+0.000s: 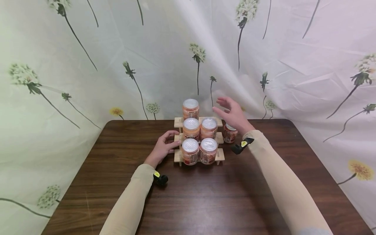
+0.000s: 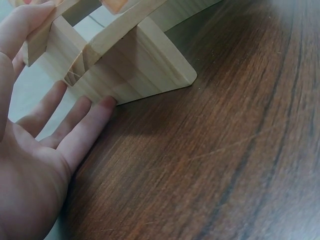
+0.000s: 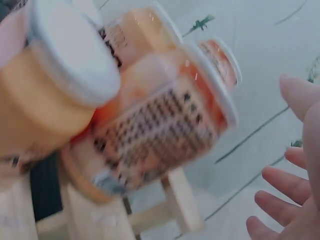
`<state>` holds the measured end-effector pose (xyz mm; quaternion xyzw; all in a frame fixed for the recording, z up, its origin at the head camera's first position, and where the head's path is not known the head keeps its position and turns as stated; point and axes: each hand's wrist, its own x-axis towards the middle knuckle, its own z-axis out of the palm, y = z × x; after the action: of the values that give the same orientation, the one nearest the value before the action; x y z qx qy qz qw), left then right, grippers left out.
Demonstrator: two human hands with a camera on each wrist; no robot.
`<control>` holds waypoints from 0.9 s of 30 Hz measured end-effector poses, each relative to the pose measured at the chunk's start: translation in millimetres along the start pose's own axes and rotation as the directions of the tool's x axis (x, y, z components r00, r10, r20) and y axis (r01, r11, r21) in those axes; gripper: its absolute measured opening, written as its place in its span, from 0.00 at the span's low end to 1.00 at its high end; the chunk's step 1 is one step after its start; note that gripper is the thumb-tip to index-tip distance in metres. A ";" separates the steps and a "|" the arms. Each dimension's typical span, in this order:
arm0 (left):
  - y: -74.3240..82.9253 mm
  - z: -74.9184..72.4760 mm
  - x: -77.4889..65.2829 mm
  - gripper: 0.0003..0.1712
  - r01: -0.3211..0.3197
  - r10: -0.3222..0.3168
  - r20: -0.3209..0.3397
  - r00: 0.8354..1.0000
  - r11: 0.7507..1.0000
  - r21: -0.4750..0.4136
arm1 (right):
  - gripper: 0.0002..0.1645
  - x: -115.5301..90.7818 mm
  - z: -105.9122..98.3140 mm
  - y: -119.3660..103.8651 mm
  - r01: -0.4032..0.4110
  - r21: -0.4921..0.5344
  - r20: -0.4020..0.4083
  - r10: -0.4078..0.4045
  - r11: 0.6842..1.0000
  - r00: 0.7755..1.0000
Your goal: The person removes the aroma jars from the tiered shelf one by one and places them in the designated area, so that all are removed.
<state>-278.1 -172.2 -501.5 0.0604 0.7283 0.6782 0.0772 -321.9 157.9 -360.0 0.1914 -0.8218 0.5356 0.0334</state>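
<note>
A light wooden three-step rack [image 1: 219, 154] stands on the table, bearing jars with silvery lids and orange contents. Its top step carries one jar [image 1: 191, 111] at the left; the middle step holds a pair [image 1: 209, 130], as does the bottom step [image 1: 190, 156]. My left hand [image 1: 162, 147] is at the rack's left side; in the left wrist view its extended fingers touch the side panel [image 2: 130, 75] and the thumb lies against a step. My right hand [image 1: 233, 116] hovers beside the top step with nothing in it, fingers apart from the jars [image 3: 155, 125], which look blurred.
Another jar [image 1: 229, 135] stands on the table right of the rack, partly hidden by my right hand and wrist. The dark wooden table [image 1: 188, 199] ends at the back against a white cloth [image 1: 164, 58] printed with dandelions.
</note>
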 end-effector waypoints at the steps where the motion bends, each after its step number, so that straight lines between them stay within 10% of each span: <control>1: 0.2 0.2 -0.5 0.26 0.001 -0.001 0.001 1.000 1.000 0.000 | 0.41 2.1 1.8 -2.7 0.001 -0.007 0.017 -0.001 1.000 1.000; 27: 0.0 -0.4 1.8 0.26 0.006 -0.006 0.007 1.000 1.000 0.021 | 0.54 38.7 43.1 -48.6 0.011 -0.230 0.232 0.044 0.973 0.972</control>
<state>-279.9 -172.3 -501.5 0.0615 0.7354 0.6699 0.0812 -334.2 91.5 -326.1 0.2417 -0.8778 0.4109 -0.0471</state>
